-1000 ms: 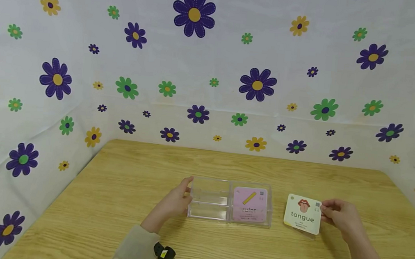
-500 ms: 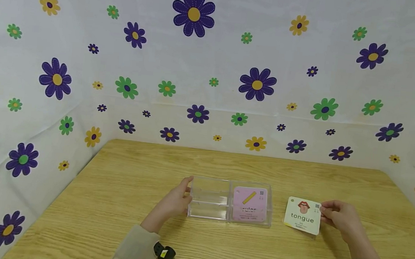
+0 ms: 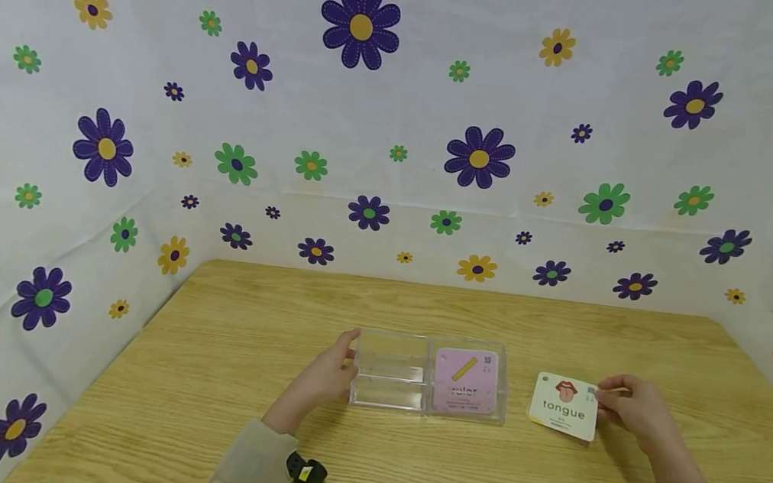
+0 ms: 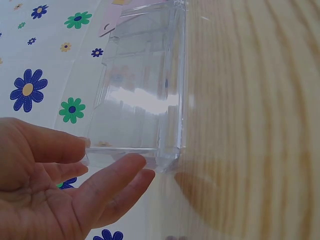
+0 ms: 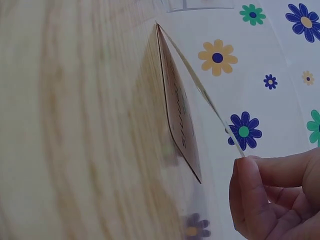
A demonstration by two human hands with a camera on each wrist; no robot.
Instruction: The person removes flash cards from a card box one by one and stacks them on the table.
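Observation:
A clear plastic box (image 3: 387,395) with two compartments lies on the table. Its right compartment holds a pink "ruler" card (image 3: 465,380); the left one shows no card. My left hand (image 3: 321,378) touches the box's left end with fingers extended, and the left wrist view shows the fingertips (image 4: 134,161) against that end wall. Right of the box, my right hand (image 3: 637,413) pinches the right edge of a cream "tongue" card (image 3: 563,407) between thumb and fingers. Beneath it, in the right wrist view, is another card (image 5: 177,107) with partly readable lettering; the two meet at their far edge.
The wood-grain table (image 3: 284,302) reaches back to a white cloth (image 3: 398,104) printed with flowers. That cloth also stands along both sides. A black camera (image 3: 307,476) is strapped to each wrist.
The tongue card has come slightly down and toward me in the right hand, covering the corner that showed below it. The left hand and the box have stayed in place.

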